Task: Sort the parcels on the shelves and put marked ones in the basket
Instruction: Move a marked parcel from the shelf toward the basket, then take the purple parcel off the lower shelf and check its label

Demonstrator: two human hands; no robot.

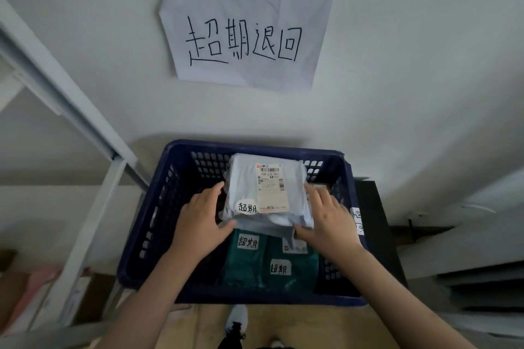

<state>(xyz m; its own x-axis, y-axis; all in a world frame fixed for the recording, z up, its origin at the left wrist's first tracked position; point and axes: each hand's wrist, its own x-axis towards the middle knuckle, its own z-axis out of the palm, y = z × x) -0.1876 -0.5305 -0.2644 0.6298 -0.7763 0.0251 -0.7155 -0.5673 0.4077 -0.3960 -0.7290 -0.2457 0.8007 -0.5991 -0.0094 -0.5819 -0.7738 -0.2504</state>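
Observation:
A dark blue plastic basket (147, 224) stands on the floor below a wall. Inside it lies a pale grey parcel (243, 187) with a shipping label and a handwritten white sticker. My left hand (198, 221) touches its left edge, and my right hand (329, 224) touches its right edge. The fingers of both hands look nearly straight, thumbs at the parcel's near corners. Beneath the grey parcel lie two green parcels (246, 266), each with a handwritten white sticker.
A handwritten paper sign (246, 34) is taped to the wall above the basket. A white metal shelf frame (93, 224) stands at left with boxes low down. A black object (374, 221) sits right of the basket. My shoe (236, 320) is below.

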